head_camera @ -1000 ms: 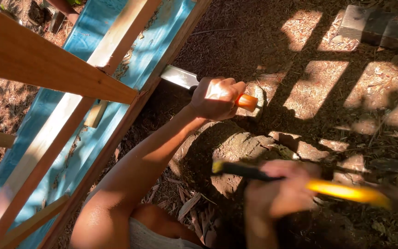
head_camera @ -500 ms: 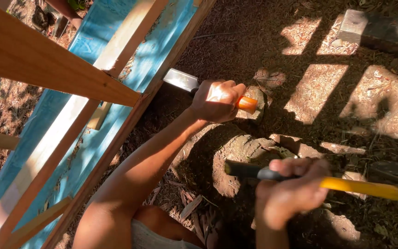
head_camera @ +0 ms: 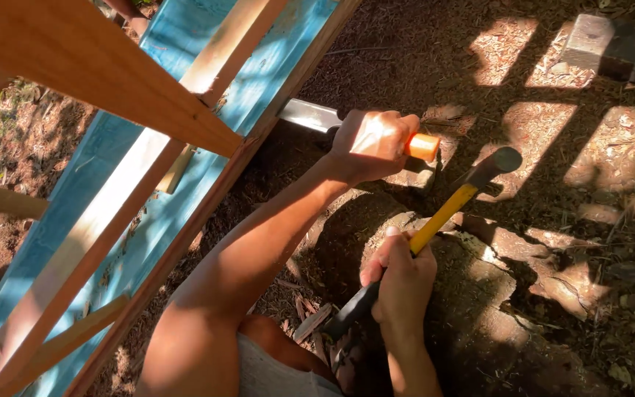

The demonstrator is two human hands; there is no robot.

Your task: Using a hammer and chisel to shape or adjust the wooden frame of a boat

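Note:
My left hand (head_camera: 370,144) is closed around a chisel with an orange handle end (head_camera: 423,147). Its flat metal blade (head_camera: 309,115) points left against the edge of a wooden frame rail (head_camera: 207,213). My right hand (head_camera: 403,281) grips a hammer by its yellow and black shaft (head_camera: 439,218). The dark hammer head (head_camera: 497,165) hangs just right of the chisel's orange end, a short gap from it. Blue-painted boards (head_camera: 218,136) lie behind the frame rails.
A thick wooden beam (head_camera: 90,70) crosses the upper left. The ground (head_camera: 553,257) is bare dirt with wood chips, stones and slatted shadows. A pale block (head_camera: 589,40) lies at the top right. My knee (head_camera: 207,353) is at the bottom.
My right hand has swung the hammer from a level position at the lower right up toward the chisel's orange end. The left hand and chisel have stayed in place.

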